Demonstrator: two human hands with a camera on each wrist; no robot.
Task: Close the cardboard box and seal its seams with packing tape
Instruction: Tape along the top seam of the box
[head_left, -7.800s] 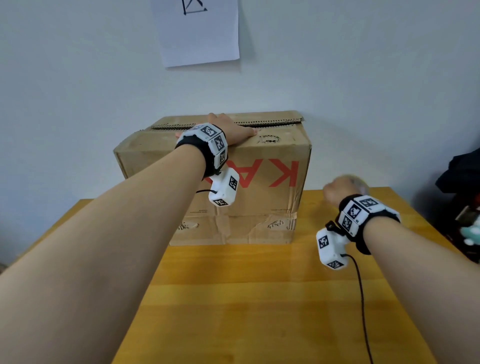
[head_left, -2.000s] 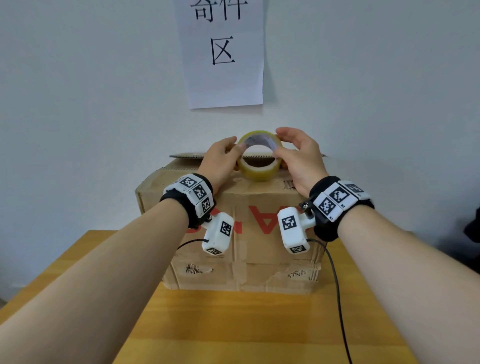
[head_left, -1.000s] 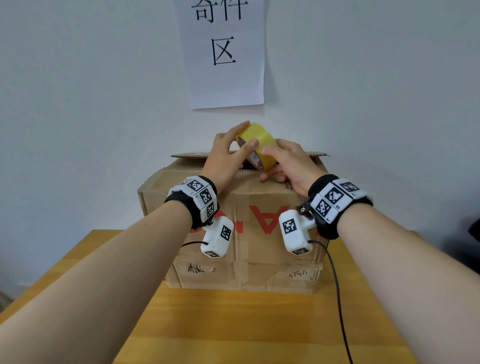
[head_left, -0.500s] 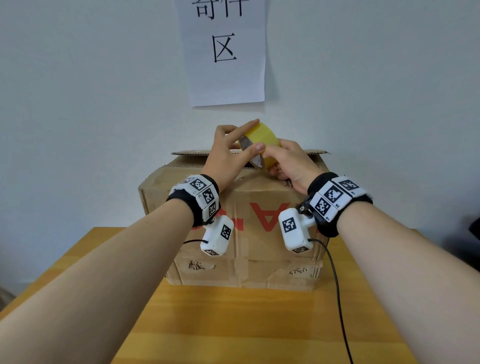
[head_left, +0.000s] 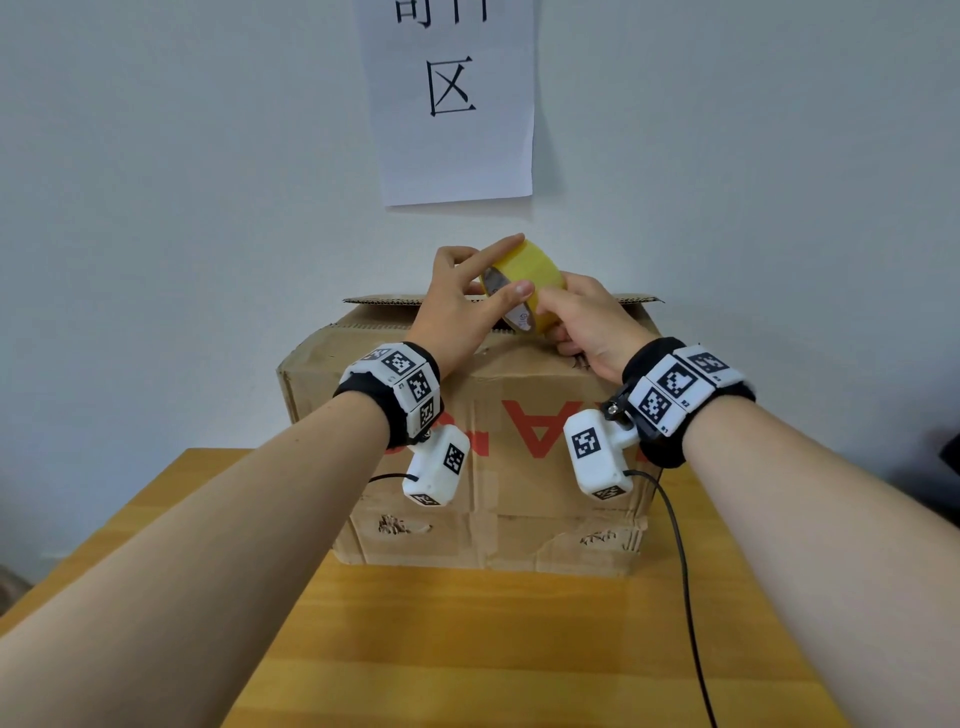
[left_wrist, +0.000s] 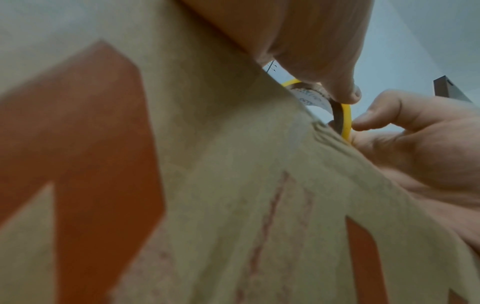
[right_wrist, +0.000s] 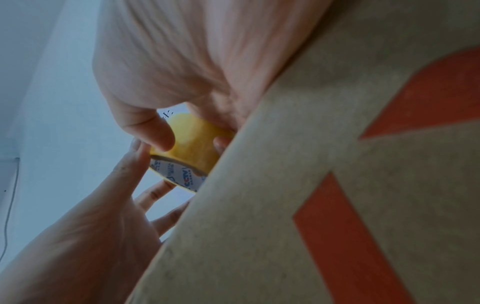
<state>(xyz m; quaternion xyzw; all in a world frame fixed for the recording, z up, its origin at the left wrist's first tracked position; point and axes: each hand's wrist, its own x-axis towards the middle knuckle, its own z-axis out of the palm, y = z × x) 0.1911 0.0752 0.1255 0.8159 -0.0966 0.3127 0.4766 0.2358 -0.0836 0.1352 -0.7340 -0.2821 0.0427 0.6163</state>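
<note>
The brown cardboard box (head_left: 519, 395) with red letters stands on the table against the wall, its top flaps folded down. A corrugated flap edge shows along the back. Just above the front part of the box top, both hands hold a yellow packing tape roll (head_left: 535, 265), tilted with its core facing left. My left hand (head_left: 457, 306) pinches it between the index finger on top and the thumb on the rim. My right hand (head_left: 587, 322) grips it from the right, thumb on the yellow band (right_wrist: 194, 148). The left wrist view shows the roll (left_wrist: 346, 117) edge-on behind the box's edge (left_wrist: 207, 185).
The wooden table (head_left: 467, 649) extends toward me in front of the box. A white paper sign (head_left: 457, 104) hangs on the wall above. A black cable (head_left: 685, 597) trails from my right wrist across the table. Something dark (head_left: 948, 457) sits at the far right edge.
Two seconds ago the roll's hole faced me; it has since turned so the yellow band faces up. My left index finger has moved onto its top. The hands have barely shifted in the last half second.
</note>
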